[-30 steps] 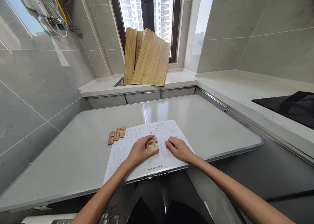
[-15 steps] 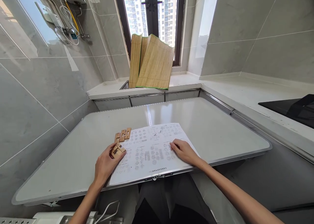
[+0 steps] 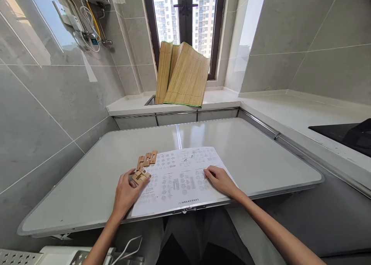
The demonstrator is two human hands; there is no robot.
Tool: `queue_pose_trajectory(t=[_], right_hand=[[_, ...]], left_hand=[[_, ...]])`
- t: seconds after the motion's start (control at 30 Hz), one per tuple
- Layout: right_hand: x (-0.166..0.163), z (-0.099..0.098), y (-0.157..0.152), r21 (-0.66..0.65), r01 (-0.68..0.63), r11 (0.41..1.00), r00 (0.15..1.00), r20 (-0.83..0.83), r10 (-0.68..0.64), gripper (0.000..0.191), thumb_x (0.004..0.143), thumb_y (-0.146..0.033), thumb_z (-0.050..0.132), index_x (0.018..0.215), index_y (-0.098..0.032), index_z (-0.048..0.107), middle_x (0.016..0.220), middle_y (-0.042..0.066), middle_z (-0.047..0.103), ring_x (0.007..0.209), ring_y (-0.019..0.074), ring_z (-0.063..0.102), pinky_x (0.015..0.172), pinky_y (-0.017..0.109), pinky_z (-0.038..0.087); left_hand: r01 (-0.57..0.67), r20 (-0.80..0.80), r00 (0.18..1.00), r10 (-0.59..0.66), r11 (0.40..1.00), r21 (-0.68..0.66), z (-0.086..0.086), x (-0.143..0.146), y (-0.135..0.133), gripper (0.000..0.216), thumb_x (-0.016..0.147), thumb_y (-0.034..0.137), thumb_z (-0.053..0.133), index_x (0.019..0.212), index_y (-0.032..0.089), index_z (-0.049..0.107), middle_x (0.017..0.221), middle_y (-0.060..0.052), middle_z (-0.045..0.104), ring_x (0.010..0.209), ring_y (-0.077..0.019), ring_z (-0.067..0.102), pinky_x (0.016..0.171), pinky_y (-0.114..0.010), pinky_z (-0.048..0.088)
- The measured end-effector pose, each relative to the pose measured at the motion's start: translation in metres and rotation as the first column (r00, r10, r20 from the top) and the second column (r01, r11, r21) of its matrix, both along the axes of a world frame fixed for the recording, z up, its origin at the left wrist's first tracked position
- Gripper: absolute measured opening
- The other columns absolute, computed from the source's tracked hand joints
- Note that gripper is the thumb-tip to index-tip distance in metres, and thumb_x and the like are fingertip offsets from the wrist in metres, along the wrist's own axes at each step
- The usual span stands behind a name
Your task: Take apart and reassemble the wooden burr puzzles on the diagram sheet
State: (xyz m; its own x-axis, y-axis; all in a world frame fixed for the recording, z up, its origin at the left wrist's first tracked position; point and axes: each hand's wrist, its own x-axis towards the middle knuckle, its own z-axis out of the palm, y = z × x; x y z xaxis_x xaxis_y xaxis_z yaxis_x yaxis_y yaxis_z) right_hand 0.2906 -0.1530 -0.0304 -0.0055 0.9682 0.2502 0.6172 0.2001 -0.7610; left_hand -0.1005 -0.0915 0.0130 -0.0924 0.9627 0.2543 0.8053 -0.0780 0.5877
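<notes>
Fingers and thumb of my left hand (image 3: 126, 193) are closed around a wooden interlocking puzzle (image 3: 141, 176), a cluster of light-brown notched pieces. It is held at the left edge of a printed sheet (image 3: 179, 197) covered in rows of small diagrams. Just beyond it, several flat wooden pieces (image 3: 147, 159) with cut-out slots lie in a row on the table. My right hand (image 3: 220, 181) rests on the right part of the sheet, its fingers curled in with nothing visible in them.
The white folding table (image 3: 255, 156) has a seam down its middle and a latch (image 3: 184, 211) at the front edge. Behind it, a bamboo mat (image 3: 187, 77) stands on the counter by the window. A black cooktop (image 3: 342, 135) is on the right counter.
The whole view has shifted slightly. My left hand has tilted the wooden puzzle a little, while my right hand stays in the same place on the sheet.
</notes>
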Motion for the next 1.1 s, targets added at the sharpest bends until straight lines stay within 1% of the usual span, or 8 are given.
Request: queue_pose_trajectory(t=[0.13, 0.2, 0.27, 0.33, 0.43, 0.57, 0.8, 1.1], right_hand=[[0.003, -0.001, 0.000, -0.016, 0.038, 0.999, 0.998, -0.043, -0.039, 0.048, 0.106, -0.051, 0.043, 0.075, -0.023, 0.067, 0.074, 0.001, 0.066, 0.069, 0.0196, 0.056, 0.070, 0.032, 0.041], [0.004, -0.002, 0.000, -0.029, 0.062, 0.998, 0.996, -0.066, -0.064, 0.049, 0.105, -0.052, 0.043, 0.076, -0.023, 0.068, 0.072, 0.000, 0.065, 0.067, 0.0192, 0.055, 0.068, 0.031, 0.040], [0.006, -0.002, 0.000, -0.041, 0.079, 0.996, 0.993, -0.088, -0.083, 0.050, 0.105, -0.054, 0.043, 0.075, -0.023, 0.068, 0.071, 0.000, 0.064, 0.066, 0.0192, 0.053, 0.066, 0.031, 0.040], [0.006, -0.002, 0.000, -0.050, 0.089, 0.995, 0.990, -0.106, -0.094, 0.051, 0.104, -0.056, 0.043, 0.075, -0.022, 0.068, 0.070, 0.001, 0.064, 0.066, 0.0194, 0.053, 0.066, 0.031, 0.040], [0.006, -0.001, -0.001, -0.057, 0.096, 0.994, 0.987, -0.127, -0.103, 0.052, 0.103, -0.058, 0.043, 0.075, -0.022, 0.068, 0.070, 0.001, 0.063, 0.066, 0.0197, 0.053, 0.066, 0.031, 0.039], [0.006, -0.001, -0.001, -0.061, 0.098, 0.993, 0.984, -0.143, -0.106, 0.053, 0.102, -0.061, 0.044, 0.074, -0.023, 0.067, 0.069, 0.000, 0.062, 0.066, 0.0195, 0.053, 0.066, 0.031, 0.040], [0.006, -0.001, -0.001, -0.069, 0.101, 0.992, 0.983, -0.149, -0.110, 0.054, 0.102, -0.062, 0.045, 0.073, -0.023, 0.067, 0.069, 0.001, 0.063, 0.066, 0.0199, 0.053, 0.067, 0.032, 0.040], [0.006, -0.001, -0.002, -0.071, 0.101, 0.992, 0.983, -0.146, -0.111, 0.054, 0.102, -0.063, 0.044, 0.074, -0.023, 0.067, 0.069, 0.001, 0.064, 0.066, 0.0204, 0.054, 0.065, 0.032, 0.042]], left_hand=[[-0.144, 0.337, 0.934, 0.121, 0.989, 0.041, -0.006, -0.014, 0.000, 0.062, 0.082, 0.067, 0.064, 0.121, 0.019, 0.059, 0.091, 0.000, 0.061, 0.071, -0.0176, 0.060, 0.070, -0.030, 0.049], [-0.246, 0.442, 0.876, 0.193, 0.967, 0.067, -0.009, -0.019, 0.001, 0.054, 0.081, 0.063, 0.065, 0.113, 0.020, 0.057, 0.088, 0.002, 0.056, 0.070, -0.0159, 0.057, 0.068, -0.028, 0.047], [-0.273, 0.470, 0.856, 0.214, 0.960, 0.059, -0.011, -0.019, 0.002, 0.047, 0.079, 0.059, 0.065, 0.104, 0.021, 0.054, 0.090, 0.001, 0.056, 0.067, -0.0146, 0.053, 0.066, -0.028, 0.045], [-0.240, 0.461, 0.866, 0.192, 0.970, 0.046, -0.011, -0.017, 0.001, 0.041, 0.078, 0.056, 0.063, 0.098, 0.022, 0.052, 0.088, 0.001, 0.056, 0.065, -0.0139, 0.050, 0.063, -0.027, 0.043], [-0.172, 0.432, 0.891, 0.140, 0.984, 0.037, -0.009, -0.012, -0.004, 0.034, 0.080, 0.056, 0.062, 0.084, 0.023, 0.051, 0.070, 0.006, 0.049, 0.060, -0.0133, 0.044, 0.061, -0.025, 0.038], [-0.053, 0.258, 0.965, 0.054, 0.999, -0.011, -0.003, -0.007, -0.013, 0.041, 0.086, 0.058, 0.059, 0.067, 0.023, 0.052, 0.052, 0.007, 0.041, 0.055, -0.0140, 0.040, 0.059, -0.026, 0.033], [-0.012, 0.196, 0.980, 0.021, 0.999, -0.047, 0.001, -0.006, -0.014, 0.041, 0.090, 0.059, 0.057, 0.071, 0.022, 0.061, 0.059, 0.002, 0.065, 0.065, -0.0194, 0.060, 0.070, -0.028, 0.041], [0.016, 0.211, 0.978, 0.000, 0.997, -0.078, 0.004, -0.004, -0.016, 0.038, 0.090, 0.056, 0.057, 0.071, 0.022, 0.059, 0.062, 0.002, 0.065, 0.068, -0.0191, 0.061, 0.072, -0.027, 0.041]])
